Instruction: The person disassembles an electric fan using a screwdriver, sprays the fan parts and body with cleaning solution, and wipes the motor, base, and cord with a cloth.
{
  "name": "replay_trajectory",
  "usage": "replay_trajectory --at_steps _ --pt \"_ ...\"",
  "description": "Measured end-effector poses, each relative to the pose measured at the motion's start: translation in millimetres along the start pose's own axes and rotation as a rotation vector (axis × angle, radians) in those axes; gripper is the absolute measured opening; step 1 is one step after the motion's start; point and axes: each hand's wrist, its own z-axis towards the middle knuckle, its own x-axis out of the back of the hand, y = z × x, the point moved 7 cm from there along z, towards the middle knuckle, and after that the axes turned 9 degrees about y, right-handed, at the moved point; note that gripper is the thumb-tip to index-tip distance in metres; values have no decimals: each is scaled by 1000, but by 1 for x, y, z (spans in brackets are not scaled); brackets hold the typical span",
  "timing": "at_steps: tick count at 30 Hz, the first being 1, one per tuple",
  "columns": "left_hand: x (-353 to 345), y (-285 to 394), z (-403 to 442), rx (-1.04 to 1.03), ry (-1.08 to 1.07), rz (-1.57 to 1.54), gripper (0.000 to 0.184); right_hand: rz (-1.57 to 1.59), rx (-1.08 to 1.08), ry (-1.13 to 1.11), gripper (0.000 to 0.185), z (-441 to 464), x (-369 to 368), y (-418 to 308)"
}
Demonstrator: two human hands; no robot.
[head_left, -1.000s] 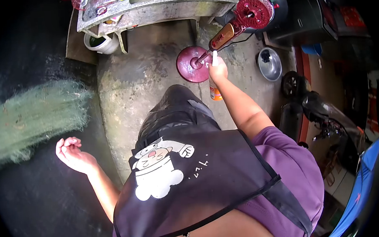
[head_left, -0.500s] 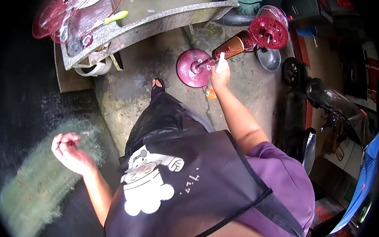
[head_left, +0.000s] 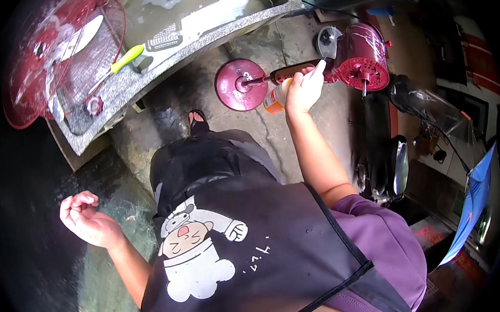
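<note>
My right hand (head_left: 303,91) is wrapped round a spray bottle (head_left: 275,102) with an orange lower part and a white spray head. Its nozzle points at the red motor housing (head_left: 360,55) of a stand fan, whose bare shaft sticks out. The fan's round red base (head_left: 235,88) rests on the concrete floor, joined to the housing by a pole and a brown control panel. Out to the left, my left hand (head_left: 88,219) hangs in the air, fingers loosely curled and holding nothing, above a green net (head_left: 112,290).
A stone sink (head_left: 197,42) at the top holds a red fan grille (head_left: 22,84), a yellow-green-handled tool (head_left: 126,59) and a dark grater-like piece (head_left: 164,38). A motorbike (head_left: 378,148) stands at the right. A metal bowl (head_left: 328,39) lies behind the fan.
My right hand has risen with the spray bottle and come closer to the motor housing. The view has shifted, showing more of the sink. My left hand stays loosely curled at the left.
</note>
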Motion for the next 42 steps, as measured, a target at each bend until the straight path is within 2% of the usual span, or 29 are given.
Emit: replay_trajectory --at_steps 2,4,5,7,10,12,14,15,16,18,19,20,22,23,24,26,27,31,34,35,39,42 --pt "-12 -11 15 30 -36 -38 26 -64 -13 18 58 0 3 -15" --pt "-23 -23 32 57 -63 -73 28 -268 148 115 30 2 4 -44" --pt "-29 -26 41 57 -83 -69 28 -278 148 129 30 5 5 -40" --pt "-47 -31 59 59 -132 -115 28 -254 5 75 66 12 2 -22" --pt "-76 -36 87 76 -218 -181 27 -131 -103 141 62 9 -2 -32" --pt "-91 -38 107 92 -252 -207 26 -164 -110 171 57 11 -9 -33" --pt "-102 -36 127 76 -290 -227 26 -124 -115 315 34 12 -9 -38" --pt "-105 -38 137 63 -347 -289 27 -175 -194 271 46 15 -12 -43" --pt "-106 -38 148 44 -349 -300 27 -180 -194 286 46 18 -11 -42" --pt "-106 -39 169 28 -368 -285 28 -311 -225 274 61 25 -13 -33" --pt "-105 -41 177 27 -367 -286 29 -100 -247 342 63 20 -18 -57" --pt "-105 -42 186 29 -374 -294 29 -103 -244 352 63 21 -20 -64" --pt "-105 -44 200 5 -393 -290 29 -92 -162 372 53 23 -19 -81" --pt "-107 -45 207 -9 -402 -288 29 144 -297 410 32 22 -22 -84" --pt "-109 -46 211 -7 -412 -299 29 141 -291 423 32 23 -18 -90" --pt "-113 -47 220 5 -415 -314 29 89 -478 327 34 25 -19 -87" --pt "-116 -46 221 24 -410 -327 30 119 -520 290 51 24 -20 -90" --pt "-121 -43 231 9 -414 -347 30 219 -378 386 65 39 5 -123" --pt "-122 -46 237 42 -420 -371 30 284 -481 322 45 64 26 -135" --pt "-123 -45 239 49 -404 -369 29 228 -500 238 32 71 29 -156" --pt "-120 -45 241 64 -384 -396 29 -94 -739 -246 33 104 49 -186" --pt "-115 -57 244 78 -377 -412 29 -323 -710 -418 31 130 65 -185"
